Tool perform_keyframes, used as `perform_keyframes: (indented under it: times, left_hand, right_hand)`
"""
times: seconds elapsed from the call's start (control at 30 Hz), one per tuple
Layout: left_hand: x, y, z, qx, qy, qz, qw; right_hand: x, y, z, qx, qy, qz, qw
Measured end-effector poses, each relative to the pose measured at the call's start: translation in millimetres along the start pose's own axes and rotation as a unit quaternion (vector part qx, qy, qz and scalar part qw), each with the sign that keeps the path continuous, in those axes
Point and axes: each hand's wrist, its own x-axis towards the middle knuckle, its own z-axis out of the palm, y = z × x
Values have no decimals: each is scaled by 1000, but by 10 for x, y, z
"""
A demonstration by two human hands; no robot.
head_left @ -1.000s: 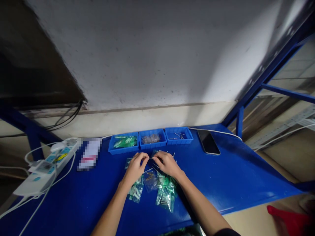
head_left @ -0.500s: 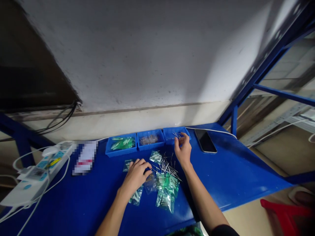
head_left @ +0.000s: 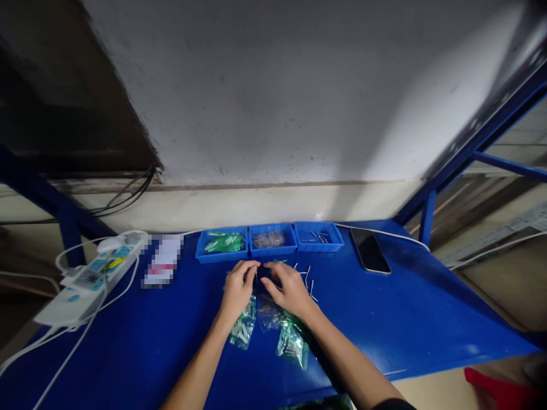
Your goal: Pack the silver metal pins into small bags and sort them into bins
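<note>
My left hand (head_left: pixel 237 289) is over the middle of the blue table, thumb and forefinger pinched together. Something thin seems to show at its fingertips, too small to name. Close beside it, my right hand (head_left: pixel 289 289) has its thumb and forefinger apart, with nothing visible between them. Thin metal rods (head_left: pixel 308 279) lie loose just past the right hand, which partly covers the pile. Below the left hand is a clear bag of white pieces (head_left: pixel 243 330). Under the right hand lie a clear bag with brass-coloured pieces (head_left: pixel 268 314) and green-tinted bags of metal pieces (head_left: pixel 293 345).
Along the wall stand three blue bins: one with green bags (head_left: pixel 222 259), one with clear bags (head_left: pixel 272 249), one with a few rods (head_left: pixel 319 247). A phone (head_left: pixel 370 250) lies right. At left are a power strip (head_left: pixel 92 282) with white cables and a blurred-out item (head_left: pixel 163 262).
My right hand has left the right bin and come down-left beside my left hand, over the rods. My left hand has closed to a pinch. The camera view has shifted slightly.
</note>
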Motion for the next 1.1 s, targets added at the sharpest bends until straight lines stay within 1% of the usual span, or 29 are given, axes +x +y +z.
perform_keyframes:
  times: [0.03, 0.1, 0.2, 0.27, 0.4, 0.53, 0.57, 0.6, 0.63, 0.7, 0.73, 0.77, 0.83, 0.9, 0.97, 1.03, 1.1]
  left_hand:
    - [6, -12, 0, -33, 14, -27, 999]
    - [8, -18, 10, -97, 31, -74, 992]
    - [-6, 12, 28, -144, 32, -98, 984]
    - [-22, 39, 26, -117, 29, -88, 989]
    - [-46, 63, -6, 5, 25, -26, 999]
    - [-46, 68, -7, 48, 15, 10, 999]
    - [-46, 75, 1, 49, 3, 17, 999]
    - [-49, 84, 12, 49, -17, 26, 998]
    - [-54, 95, 25, 51, -42, 36, 997]
    - [-72, 116, 57, 68, -98, 55, 991]
    - [-83, 123, 74, 86, -125, 61, 987]
    - [-95, 129, 89, 108, -149, 65, 981]
    - [-114, 132, 110, 149, -191, 70, 968]
    - [-122, 131, 117, 172, -223, 74, 957]
    - [-117, 129, 109, 179, -237, 76, 952]
    - [-106, 126, 97, 184, -237, 72, 951]
    - [-97, 122, 88, 190, -231, 64, 952]
  right_hand:
    - [-4, -12, 28, -10, -5, -2, 1000]
    - [-10, -14, 76, -29, 5, -3, 1000]
    - [-9, 3, 94, -40, 40, -3, 998]
    - [-6, 10, 74, -41, 54, -6, 998]
    - [-10, 2, 21, -29, 47, -11, 998]
    - [-8, 19, -60, -4, 36, -45, 998]
    - [-4, 47, -98, 0, 49, -52, 997]
    - [2, 92, -144, 1, 78, -49, 996]
    - [9, 153, -196, -3, 123, -31, 992]
    - [17, 320, -305, -33, 230, 45, 972]
    - [17, 414, -355, -57, 267, 95, 957]
    - [12, 505, -395, -81, 279, 139, 947]
    - [-5, 648, -437, -120, 241, 202, 942]
    - [-20, 702, -422, -126, 187, 227, 947]
    - [-17, 670, -370, -97, 149, 217, 960]
    - [6, 597, -323, -51, 105, 180, 977]
    - [27, 531, -323, -18, 72, 144, 987]
